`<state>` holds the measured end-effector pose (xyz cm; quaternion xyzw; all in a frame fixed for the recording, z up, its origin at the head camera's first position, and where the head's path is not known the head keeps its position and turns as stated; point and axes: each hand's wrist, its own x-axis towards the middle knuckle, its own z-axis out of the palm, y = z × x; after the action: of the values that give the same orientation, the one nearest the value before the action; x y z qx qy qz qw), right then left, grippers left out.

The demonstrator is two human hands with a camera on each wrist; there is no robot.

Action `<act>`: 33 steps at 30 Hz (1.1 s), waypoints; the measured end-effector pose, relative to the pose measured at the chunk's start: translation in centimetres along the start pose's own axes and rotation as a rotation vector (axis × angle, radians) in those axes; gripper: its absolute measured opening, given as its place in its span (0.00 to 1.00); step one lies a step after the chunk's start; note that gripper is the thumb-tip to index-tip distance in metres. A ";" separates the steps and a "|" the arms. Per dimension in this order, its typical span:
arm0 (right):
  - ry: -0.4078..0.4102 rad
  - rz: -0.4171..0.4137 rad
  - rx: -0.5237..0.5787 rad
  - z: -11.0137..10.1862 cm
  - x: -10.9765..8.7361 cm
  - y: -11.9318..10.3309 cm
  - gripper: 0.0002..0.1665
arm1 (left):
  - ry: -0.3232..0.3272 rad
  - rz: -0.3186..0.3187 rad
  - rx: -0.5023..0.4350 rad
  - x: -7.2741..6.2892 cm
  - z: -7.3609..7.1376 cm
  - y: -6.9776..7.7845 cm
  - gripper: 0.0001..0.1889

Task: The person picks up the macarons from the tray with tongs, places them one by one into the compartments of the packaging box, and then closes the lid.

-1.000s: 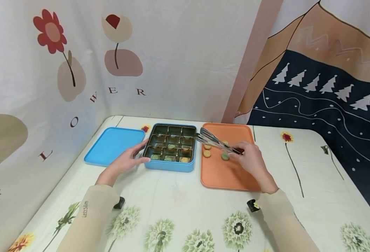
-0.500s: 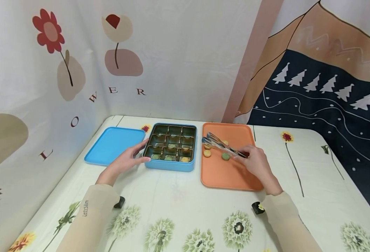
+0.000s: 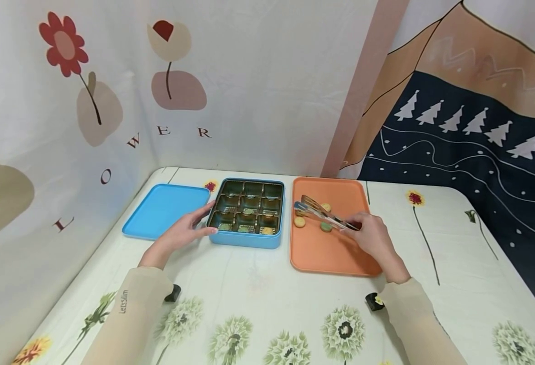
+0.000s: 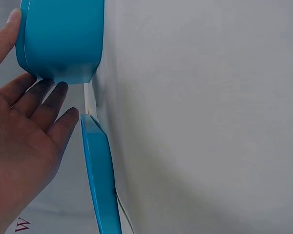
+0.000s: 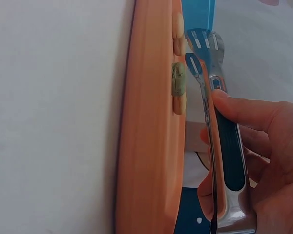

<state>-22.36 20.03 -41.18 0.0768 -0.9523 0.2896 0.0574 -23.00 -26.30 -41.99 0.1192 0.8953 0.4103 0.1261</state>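
Note:
My right hand [image 3: 371, 235] holds metal slotted tongs [image 3: 329, 215] low over the orange tray [image 3: 327, 256], their tips apart with nothing between them in the right wrist view. Under and around the tongs lie small round cookies: a yellow cookie [image 3: 299, 222], another yellow cookie [image 3: 326, 207] and a green cookie [image 3: 326, 226]. My left hand [image 3: 183, 232] rests against the left side of a blue box [image 3: 244, 240], fingers extended along its wall and thumb at the front rim. Inside, a dark gold divided insert [image 3: 252, 190] has cookies in its nearer compartments, among them a yellow cookie [image 3: 267, 231].
A flat blue lid [image 3: 162, 210] lies left of the box, partly behind my left hand. The table wears a white flower-printed cloth [image 3: 258, 289]. Printed curtains [image 3: 258, 86] hang along the back and sides.
My right hand has drawn the tongs rightward, from the box's right edge to above the tray, and the tongs have turned slightly. The left hand and box stay put.

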 end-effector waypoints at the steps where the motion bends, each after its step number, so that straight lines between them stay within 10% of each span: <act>1: -0.001 0.000 0.000 0.0 0.0 0.0 0.12 | -0.001 0.001 -0.001 0.0 0.0 0.0 0.47; 33: 0.008 0.031 -0.010 -0.3 0.3 -0.4 0.12 | -0.001 0.002 -0.002 0.2 0.0 -0.1 0.47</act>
<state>-22.53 19.78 -40.69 0.0604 -0.9546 0.2860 0.0572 -23.19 -26.35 -42.06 0.1203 0.8947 0.4113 0.1261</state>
